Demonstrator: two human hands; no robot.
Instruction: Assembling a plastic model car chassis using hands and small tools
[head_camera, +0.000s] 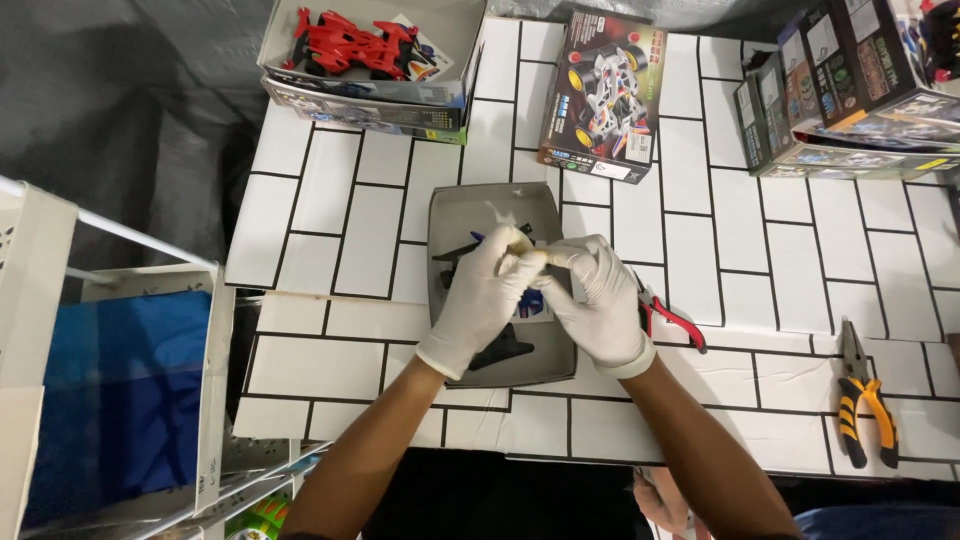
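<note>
Bright even overhead light, sharp, soft shadows.

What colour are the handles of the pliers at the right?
Black and orange pliers, seen in the head view.

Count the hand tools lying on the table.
2: red-handled cutters right beside the right hand, partly hidden by it, and orange-and-black pliers near the table's right edge. Others may be hidden.

Table (330, 210): top covered in white brick-pattern sheet with dark grout lines, evenly lit from above. Grey plastic sheeting (130, 110): crumpled, spread behind and to the left of the table. White wire rack (60, 225): at left edge, holding a blue sheet (120, 390).
</note>
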